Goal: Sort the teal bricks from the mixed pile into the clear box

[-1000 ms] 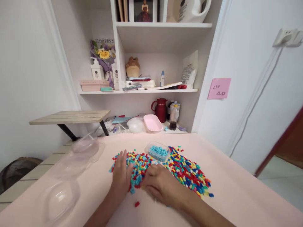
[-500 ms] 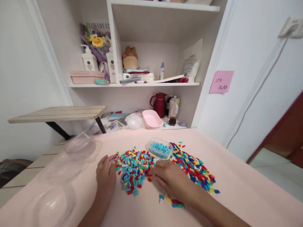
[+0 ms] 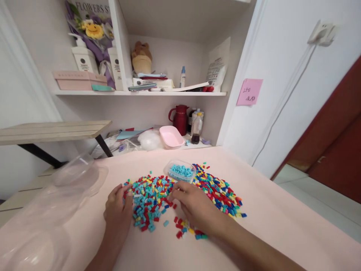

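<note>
A pile of small toy bricks (image 3: 150, 195), mostly light blue and red with some yellow and green, lies on the pink tabletop. My left hand (image 3: 119, 205) rests at the pile's left edge, thumb apart from the fingers, holding nothing I can see. My right hand (image 3: 193, 205) reaches over the right edge of this pile. Its fingers are curled together with the tips down at the bricks; whatever they pinch is hidden. Just behind stands a clear plastic tub (image 3: 181, 171) with light blue bricks in it. Below the right palm lies a small group of mixed bricks (image 3: 180, 226).
A second multicoloured brick pile (image 3: 222, 194) spreads to the right. Clear plastic containers (image 3: 75, 171) stand along the left side. At the back are a pink basin (image 3: 171, 137), a red jug (image 3: 179, 119) and a bottle (image 3: 196, 128), under a shelf (image 3: 169, 93).
The view has swung to the right. My right hand has lifted slightly off the pile's edge, and more red bricks show in the small group below it. My left hand stays at the pile.
</note>
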Available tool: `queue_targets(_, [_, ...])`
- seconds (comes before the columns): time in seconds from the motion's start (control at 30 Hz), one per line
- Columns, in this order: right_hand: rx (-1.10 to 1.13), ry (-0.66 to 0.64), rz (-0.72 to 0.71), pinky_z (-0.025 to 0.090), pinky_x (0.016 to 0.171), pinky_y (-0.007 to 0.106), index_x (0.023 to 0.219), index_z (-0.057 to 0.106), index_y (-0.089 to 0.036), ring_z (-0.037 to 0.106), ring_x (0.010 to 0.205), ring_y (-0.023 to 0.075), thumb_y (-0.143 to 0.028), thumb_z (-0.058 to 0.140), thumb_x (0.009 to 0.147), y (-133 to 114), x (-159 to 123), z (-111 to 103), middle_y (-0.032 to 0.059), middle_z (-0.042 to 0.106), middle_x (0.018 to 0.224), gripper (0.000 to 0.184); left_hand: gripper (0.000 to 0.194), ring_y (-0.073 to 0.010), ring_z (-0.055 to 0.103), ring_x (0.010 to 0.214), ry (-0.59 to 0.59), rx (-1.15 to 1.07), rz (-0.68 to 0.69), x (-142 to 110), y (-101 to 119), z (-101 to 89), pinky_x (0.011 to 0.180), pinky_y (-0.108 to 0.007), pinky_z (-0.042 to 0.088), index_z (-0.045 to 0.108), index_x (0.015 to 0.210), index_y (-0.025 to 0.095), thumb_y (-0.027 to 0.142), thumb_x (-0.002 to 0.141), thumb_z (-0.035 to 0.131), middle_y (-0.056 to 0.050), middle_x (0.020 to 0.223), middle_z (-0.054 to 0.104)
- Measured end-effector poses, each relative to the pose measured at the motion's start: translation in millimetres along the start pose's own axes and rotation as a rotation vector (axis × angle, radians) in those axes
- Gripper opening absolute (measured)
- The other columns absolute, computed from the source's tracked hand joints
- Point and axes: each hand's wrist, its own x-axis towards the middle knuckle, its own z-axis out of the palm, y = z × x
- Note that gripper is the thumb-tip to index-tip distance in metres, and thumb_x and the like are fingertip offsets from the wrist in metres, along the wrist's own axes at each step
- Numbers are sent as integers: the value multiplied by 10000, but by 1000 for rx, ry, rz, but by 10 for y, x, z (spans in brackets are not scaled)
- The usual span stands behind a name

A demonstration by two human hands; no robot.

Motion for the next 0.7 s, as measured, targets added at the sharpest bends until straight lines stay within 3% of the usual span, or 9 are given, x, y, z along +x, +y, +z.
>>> queue_targets(0.07, [-2, -18, -11, 459, 886, 305, 1171, 651, -238, 592, 1030, 202, -37, 522, 796, -43, 11, -24, 77, 632, 1162, 445, 481, -286, 483, 1279, -5, -19, 16, 1, -22, 10, 1134, -495, 325, 689, 1114, 217, 443, 852, 355, -117, 1336, 525])
queue_targets(0.17, [-36, -159, -69, 436, 943, 355, 1313, 569, -263, 569, 1104, 236, -117, 592, 812, -134, 0, 19, 88, 582, 1315, 522, 466, -270, 491, 1272, -16, -53, 23, 2, -44, 13, 1135, -485, 329, 684, 1108, 242, 458, 850, 362, -95, 1321, 539])
queue_targets(0.27, [-75, -247, -107, 411, 970, 390, 1344, 541, -274, 549, 1161, 261, -137, 628, 809, -164, -21, 64, 90, 566, 1364, 558, 454, -256, 499, 1264, -28, -81, 27, -4, -31, -2, 1134, -473, 333, 679, 1093, 247, 460, 841, 367, -84, 1287, 567])
queue_targets(0.4, [-32, -221, 24, 441, 911, 305, 1226, 639, -272, 619, 1079, 205, -83, 547, 845, -72, -8, -38, 57, 685, 1184, 435, 459, -258, 538, 1211, -64, -123, -36, -37, 34, -40, 1090, -475, 392, 662, 1106, 253, 476, 820, 382, -70, 1274, 571])
queue_targets(0.53, [-13, -145, 209, 472, 837, 268, 1178, 675, -281, 660, 981, 182, -68, 459, 875, 40, 19, -160, 34, 704, 1107, 429, 482, -251, 581, 1138, -75, -210, -71, -63, 59, -46, 968, -413, 504, 654, 1110, 235, 498, 782, 417, -68, 1258, 567])
queue_targets(0.6, [-6, -104, 192, 472, 853, 267, 1207, 662, -278, 646, 1006, 179, -67, 447, 884, 60, 20, -136, 46, 679, 1147, 441, 483, -237, 604, 1092, -80, -244, -77, -63, 32, -27, 907, -387, 537, 651, 1116, 246, 510, 780, 427, -57, 1254, 569])
queue_targets(0.7, [-15, -118, 39, 459, 899, 279, 1264, 626, -280, 614, 1060, 181, -67, 494, 866, 50, 7, -19, 64, 624, 1248, 470, 455, -214, 635, 1016, -94, -275, -82, -50, -40, 9, 835, -357, 562, 659, 1103, 263, 513, 784, 454, -43, 1237, 590])
